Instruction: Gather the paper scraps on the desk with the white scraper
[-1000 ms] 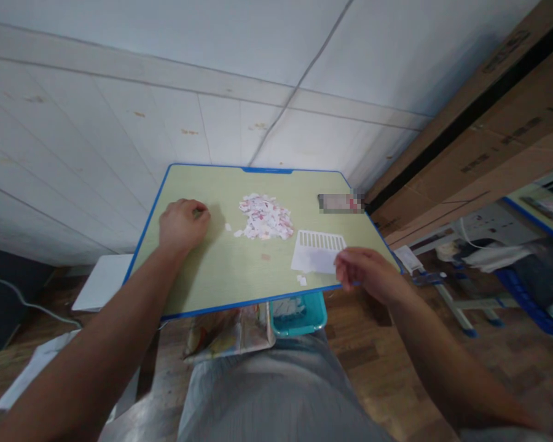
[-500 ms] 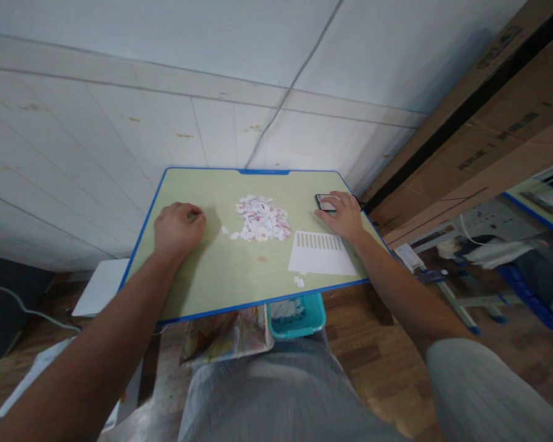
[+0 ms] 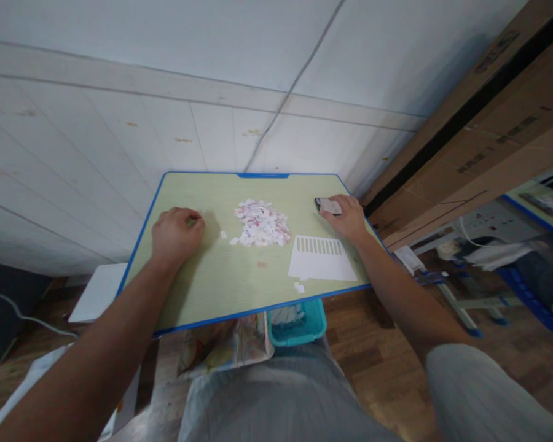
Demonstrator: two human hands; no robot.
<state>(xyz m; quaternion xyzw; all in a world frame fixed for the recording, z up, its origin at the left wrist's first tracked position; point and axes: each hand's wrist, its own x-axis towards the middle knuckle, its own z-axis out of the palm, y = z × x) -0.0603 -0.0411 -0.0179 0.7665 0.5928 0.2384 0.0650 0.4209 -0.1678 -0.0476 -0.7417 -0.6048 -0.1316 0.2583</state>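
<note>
On the green tabletop (image 3: 230, 288), my left hand (image 3: 177, 232) rests near the left edge. Its fingers curl in loosely towards the thumb, and nothing shows in the gap between them. At the far right, my right hand (image 3: 347, 216) grips the right part of a smartphone (image 3: 328, 205), thumb at the near side and fingers over the far side. The phone lies face up with its screen lit. Between my hands is a heap of small white and pinkish paper scraps (image 3: 262, 224). A white card with a row of slots (image 3: 322, 261) lies below my right hand.
Small loose scraps (image 3: 299, 287) lie by the table's front edge. Under that edge sit a turquoise plastic basket (image 3: 299, 334) and a patterned cloth bag (image 3: 239, 347). Tall cardboard boxes (image 3: 442, 153) lean at the right, and a white wall with a cable (image 3: 299, 77) stands behind.
My right hand's fingers have come down from above the phone's screen and closed round its right part. My left hand stays curled in place. The view has tipped up slightly.
</note>
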